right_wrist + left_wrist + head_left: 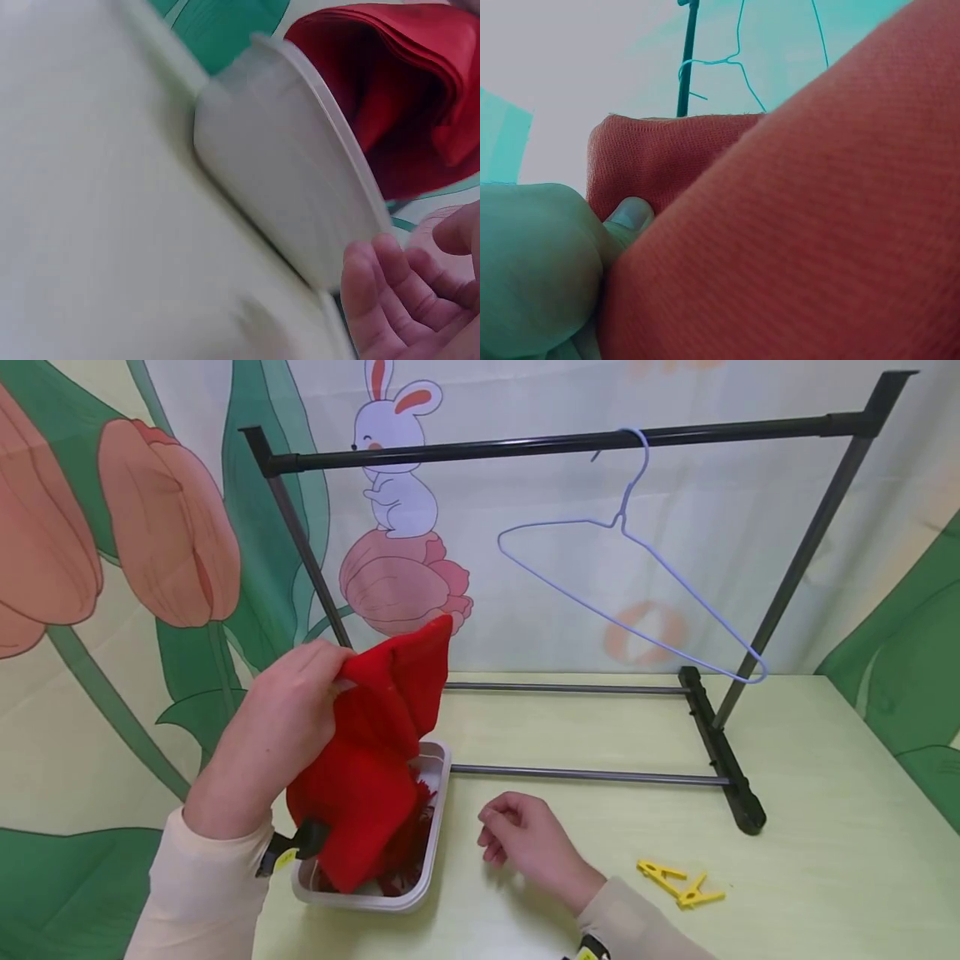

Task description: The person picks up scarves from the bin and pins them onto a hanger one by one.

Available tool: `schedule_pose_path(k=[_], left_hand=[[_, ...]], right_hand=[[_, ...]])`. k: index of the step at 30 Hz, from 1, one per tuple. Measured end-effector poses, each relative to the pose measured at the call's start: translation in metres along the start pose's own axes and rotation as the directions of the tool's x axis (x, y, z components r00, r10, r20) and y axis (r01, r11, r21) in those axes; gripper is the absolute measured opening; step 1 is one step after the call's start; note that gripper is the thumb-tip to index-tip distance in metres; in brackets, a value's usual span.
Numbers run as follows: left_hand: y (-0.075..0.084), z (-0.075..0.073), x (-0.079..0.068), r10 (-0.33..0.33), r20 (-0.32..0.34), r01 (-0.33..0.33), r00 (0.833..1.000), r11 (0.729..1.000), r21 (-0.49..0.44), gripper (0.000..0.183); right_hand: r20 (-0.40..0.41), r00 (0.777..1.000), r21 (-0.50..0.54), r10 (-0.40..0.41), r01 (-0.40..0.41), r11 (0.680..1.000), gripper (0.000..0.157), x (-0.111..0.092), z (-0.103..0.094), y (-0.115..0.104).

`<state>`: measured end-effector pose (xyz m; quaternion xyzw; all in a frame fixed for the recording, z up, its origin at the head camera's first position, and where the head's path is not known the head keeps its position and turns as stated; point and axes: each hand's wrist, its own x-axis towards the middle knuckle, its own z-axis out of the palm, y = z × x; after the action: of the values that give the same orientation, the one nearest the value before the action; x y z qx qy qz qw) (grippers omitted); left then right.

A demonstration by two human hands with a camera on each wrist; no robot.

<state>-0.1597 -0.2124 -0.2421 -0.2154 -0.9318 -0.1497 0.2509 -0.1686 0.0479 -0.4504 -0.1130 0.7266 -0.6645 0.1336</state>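
My left hand (pixel 281 727) grips a red knitted cloth (pixel 386 710) by its upper edge and holds it over a white plastic tub (pixel 441 802). The lower folds hang into the tub, in front of more dark red fabric (pixel 408 852) with patterned bits. Close up in the left wrist view, the thumb (pixel 630 215) presses on the ribbed cloth (pixel 795 225). My right hand (pixel 536 847) hovers low over the table, right of the tub, its fingers loosely curled around nothing. In the right wrist view, its fingers (pixel 397 292) lie near the tub's rim (pixel 330 105).
A black garment rack (pixel 480 450) spans the back of the table. On its bar, right of centre, hangs a lilac wire hanger (pixel 558 585). Two yellow clothes pegs (pixel 686 887) lie right of my right hand. A printed curtain (pixel 525 410) stands behind.
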Motion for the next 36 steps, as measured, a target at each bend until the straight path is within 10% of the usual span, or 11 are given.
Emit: schedule_pose_path(k=[4, 8, 11, 17, 20, 23, 26, 30, 32, 34, 36], left_hand=[[0.002, 0.001, 0.0, -0.006, 0.012, 0.006, 1.0, 1.0, -0.006, 0.04], [0.003, 0.002, 0.0, 0.001, 0.022, -0.001, 1.0, 1.0, -0.018, 0.039], [0.004, 0.004, 0.001, 0.006, 0.03, -0.006, 1.0, 1.0, -0.016, 0.038], [0.005, 0.009, 0.002, 0.026, 0.046, -0.026, 0.999, 1.0, -0.007, 0.034], [0.006, 0.011, 0.002, 0.036, 0.05, -0.035, 0.998, 0.999, -0.009, 0.03], [0.007, 0.013, 0.002, 0.031, 0.064, -0.03, 0.997, 0.999, -0.013, 0.031], [0.007, 0.015, 0.002, 0.027, 0.08, -0.025, 0.996, 1.0, -0.015, 0.033], [0.007, 0.018, 0.001, 0.023, 0.094, -0.022, 0.995, 1.0, -0.014, 0.034], [0.007, 0.019, 0.001, 0.021, 0.099, -0.019, 0.995, 1.0, -0.015, 0.034], [0.008, 0.021, 0.001, 0.015, 0.104, -0.013, 0.994, 1.0, -0.019, 0.035], [0.008, 0.021, 0.001, 0.014, 0.107, -0.012, 0.994, 1.0, -0.026, 0.036]], right_hand=[[-0.054, 0.99, -0.259, -0.133, 0.115, 0.959, 0.013, -0.017, -0.035, -0.019], [-0.092, 0.934, -0.488, -0.345, 0.26, 0.833, 0.009, -0.031, -0.072, -0.047], [-0.095, 0.824, -0.639, -0.559, 0.38, 0.668, 0.009, -0.038, -0.1, -0.072], [-0.082, 0.518, -0.842, -0.852, 0.421, 0.337, 0.008, -0.047, -0.15, -0.114], [-0.099, 0.411, -0.894, -0.906, 0.363, 0.262, 0.007, -0.047, -0.173, -0.126], [-0.156, 0.35, -0.914, -0.924, 0.302, 0.269, 0.019, -0.044, -0.194, -0.131], [-0.222, 0.397, -0.912, -0.891, 0.238, 0.334, 0.027, -0.041, -0.213, -0.131], [-0.304, 0.687, -0.877, -0.66, 0.069, 0.476, 0.045, -0.042, -0.232, -0.129], [-0.307, 0.784, -0.868, -0.539, 0.001, 0.496, 0.048, -0.041, -0.238, -0.126], [-0.288, 0.827, -0.87, -0.483, -0.016, 0.492, 0.047, -0.041, -0.241, -0.122], [-0.26, 0.82, -0.884, -0.509, 0.01, 0.467, 0.041, -0.041, -0.242, -0.118]])
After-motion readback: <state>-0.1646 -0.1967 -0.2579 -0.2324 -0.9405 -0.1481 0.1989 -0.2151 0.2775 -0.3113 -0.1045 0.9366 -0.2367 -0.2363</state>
